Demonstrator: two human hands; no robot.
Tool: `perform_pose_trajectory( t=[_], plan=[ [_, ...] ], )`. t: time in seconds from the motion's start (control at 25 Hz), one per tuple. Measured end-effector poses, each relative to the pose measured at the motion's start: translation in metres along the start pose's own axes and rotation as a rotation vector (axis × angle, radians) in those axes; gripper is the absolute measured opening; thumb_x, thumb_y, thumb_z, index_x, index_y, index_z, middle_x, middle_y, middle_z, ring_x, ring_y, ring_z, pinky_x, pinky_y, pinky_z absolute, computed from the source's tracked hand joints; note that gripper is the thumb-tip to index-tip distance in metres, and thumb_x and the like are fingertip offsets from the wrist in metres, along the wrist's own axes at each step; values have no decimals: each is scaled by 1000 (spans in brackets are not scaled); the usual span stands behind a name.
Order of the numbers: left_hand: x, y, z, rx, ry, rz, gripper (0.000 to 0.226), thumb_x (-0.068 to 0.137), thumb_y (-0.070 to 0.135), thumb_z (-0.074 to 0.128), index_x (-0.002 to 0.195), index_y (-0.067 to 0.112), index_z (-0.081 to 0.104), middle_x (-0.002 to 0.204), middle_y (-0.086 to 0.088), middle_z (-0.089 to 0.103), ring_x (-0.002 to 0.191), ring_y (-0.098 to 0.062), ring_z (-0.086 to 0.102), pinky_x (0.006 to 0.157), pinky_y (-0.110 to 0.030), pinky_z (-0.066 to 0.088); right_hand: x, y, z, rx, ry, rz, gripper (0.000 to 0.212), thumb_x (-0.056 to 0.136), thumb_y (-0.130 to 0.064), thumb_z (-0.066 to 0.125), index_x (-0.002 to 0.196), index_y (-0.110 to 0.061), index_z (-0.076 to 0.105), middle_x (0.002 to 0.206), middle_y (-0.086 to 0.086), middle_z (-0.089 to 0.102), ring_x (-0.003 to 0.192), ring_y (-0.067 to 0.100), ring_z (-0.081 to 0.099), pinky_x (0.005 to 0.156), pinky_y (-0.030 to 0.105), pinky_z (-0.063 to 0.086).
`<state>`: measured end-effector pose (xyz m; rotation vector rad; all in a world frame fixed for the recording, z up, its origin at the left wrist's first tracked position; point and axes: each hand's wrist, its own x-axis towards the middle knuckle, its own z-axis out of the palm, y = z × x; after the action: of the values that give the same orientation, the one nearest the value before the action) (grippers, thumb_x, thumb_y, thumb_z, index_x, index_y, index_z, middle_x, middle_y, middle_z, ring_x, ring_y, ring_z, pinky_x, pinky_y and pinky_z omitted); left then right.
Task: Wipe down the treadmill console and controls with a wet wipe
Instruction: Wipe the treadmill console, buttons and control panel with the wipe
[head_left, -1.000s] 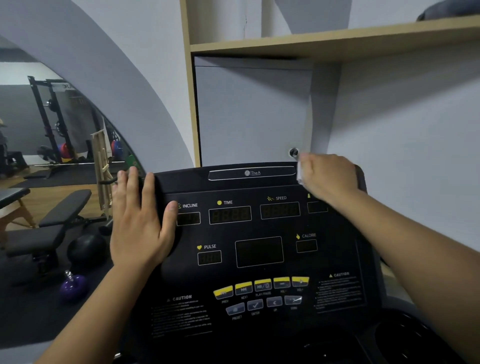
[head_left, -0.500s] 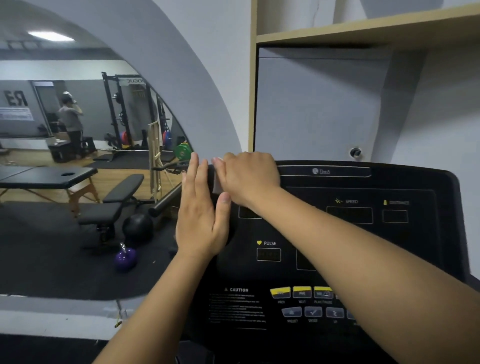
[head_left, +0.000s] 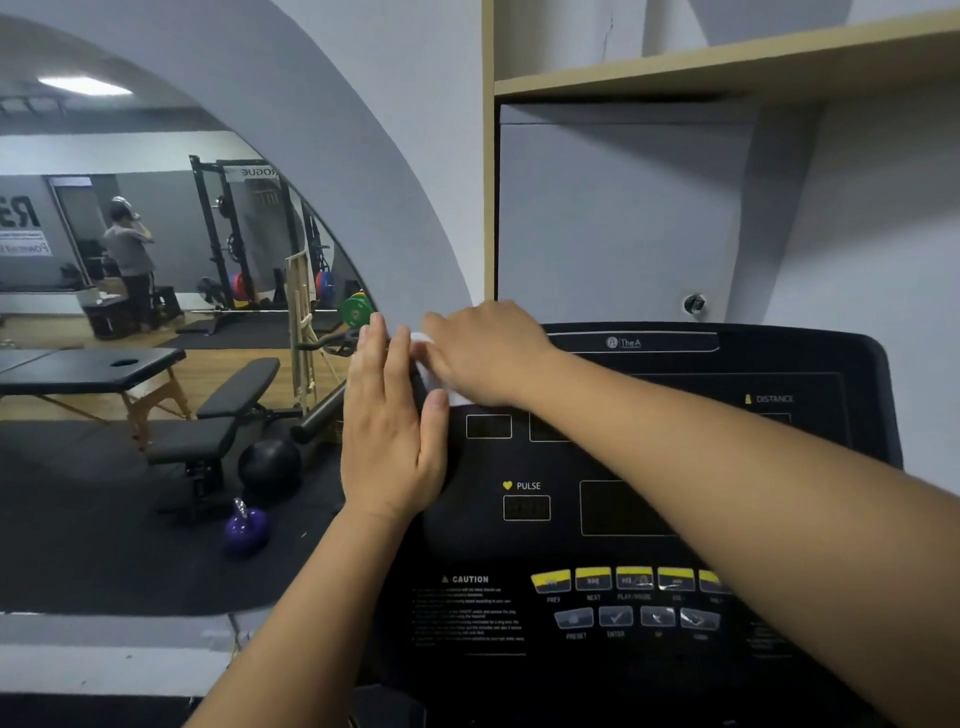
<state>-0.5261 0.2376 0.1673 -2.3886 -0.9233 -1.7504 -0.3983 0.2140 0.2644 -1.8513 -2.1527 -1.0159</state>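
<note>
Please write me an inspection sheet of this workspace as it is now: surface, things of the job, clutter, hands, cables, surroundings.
Surface: black treadmill console, displays dark.
Job's things: white wet wipe at the console's upper left corner; yellow buttons low on the panel.
Clutter: nothing seen.
Hands: right hand holds the wet wipe against the console; left hand rests flat on the console's left edge, fingers straight.
Cables: nothing seen.
Surroundings: arched mirror at left, reflecting gym gear; wooden shelf above.
</note>
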Motion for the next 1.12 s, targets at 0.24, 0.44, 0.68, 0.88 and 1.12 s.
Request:
perform_pose_trajectory(
  t=[0.24, 0.44, 0.68, 0.88, 1.12],
  plan=[
    [0, 2, 0, 24, -17, -60, 64, 97, 39, 32, 152, 7, 27, 163, -10, 21, 151, -23, 16, 123, -41, 15, -61, 69, 3, -16, 35, 101, 52, 98, -60, 23, 99, -16, 51, 87, 5, 66, 70, 29, 57, 60, 33, 37],
    [-1, 7, 2, 44, -39, -57, 64, 95, 36, 37, 151, 7, 28, 163, -8, 20, 153, -21, 11, 124, -34, 5, -93, 102, 2, 5, 46, 215, 47, 97, -59, 24, 83, -17, 38, 73, 4, 59, 65, 29, 54, 57, 33, 34],
    [-1, 10, -3, -265, 67, -162, 70, 80, 8, 48, 147, 3, 30, 159, -9, 28, 148, -18, 24, 120, -23, 17, -70, 71, -1, -26, 31, 198, 51, 97, -60, 20, 89, -17, 45, 79, 5, 63, 65, 27, 48, 58, 33, 33],
    [-3, 8, -2, -304, 89, -173, 68, 84, 18, 43, 148, 1, 29, 158, -12, 30, 147, -19, 27, 118, -19, 19, -29, 11, 4, -23, 67, 179, 51, 100, -54, 22, 106, -15, 54, 95, 7, 67, 84, 32, 63, 60, 34, 33],
    [-1, 6, -1, -334, 183, -190, 63, 94, 32, 35, 146, -3, 30, 153, -19, 35, 143, -28, 34, 118, -30, 26, 10, -35, -5, 4, -25, 80, 38, 100, -44, 27, 109, -16, 50, 97, 6, 64, 74, 27, 51, 64, 36, 33]
  ],
)
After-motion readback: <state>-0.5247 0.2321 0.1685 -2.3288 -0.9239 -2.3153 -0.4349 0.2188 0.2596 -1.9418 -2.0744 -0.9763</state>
